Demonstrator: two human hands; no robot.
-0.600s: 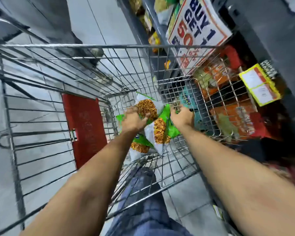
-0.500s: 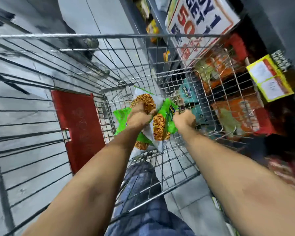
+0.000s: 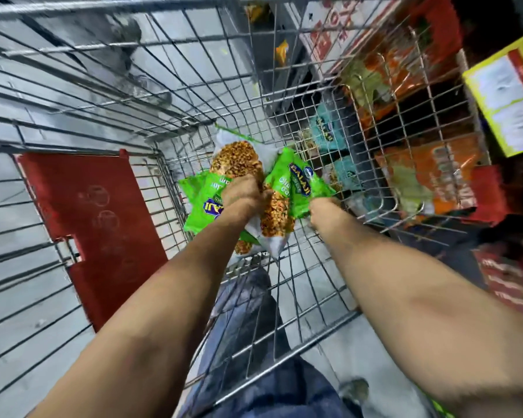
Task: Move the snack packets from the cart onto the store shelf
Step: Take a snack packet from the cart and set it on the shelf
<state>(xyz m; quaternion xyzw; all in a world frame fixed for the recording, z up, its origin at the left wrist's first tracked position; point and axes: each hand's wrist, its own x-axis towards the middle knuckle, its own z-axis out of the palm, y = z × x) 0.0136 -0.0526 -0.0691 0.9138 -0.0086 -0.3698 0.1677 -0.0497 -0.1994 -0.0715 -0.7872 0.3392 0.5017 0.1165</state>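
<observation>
Two hands are in the cart (image 3: 287, 300), both closed on stock. Against 0.5 s ago, the bundle sits higher off the wire floor, and the brand logos on the green print are now readable. The right hand's packet has swung up, its green end now fanned out beside the wrist.

Left hand (image 3: 242, 194): fingers curled down over the snack packets (image 3: 236, 161), gripping several at once; fingertips hidden under the film. Right hand (image 3: 323, 211): fingers narrow, pinching the green-topped packet (image 3: 296, 182) by its green end.

Appearance: clear film pouches, bright green printed headers with a blue oval logo, white seams, and a window showing orange-brown fried snack.

Position: held inside the cart near its narrow far end, between the red flap (image 3: 94, 224) on the left and the right side wall.

Orientation: the green-topped packet's long axis runs near vertical in the view, green header toward the far end, white bottom seam toward the person. In the left bundle, one packet lies roughly parallel with its window far. Another slants down-left, logo upside down.

Beyond the right wall is the store shelf (image 3: 483, 188), with orange packets (image 3: 435, 164) and teal packets (image 3: 326, 128).
</observation>
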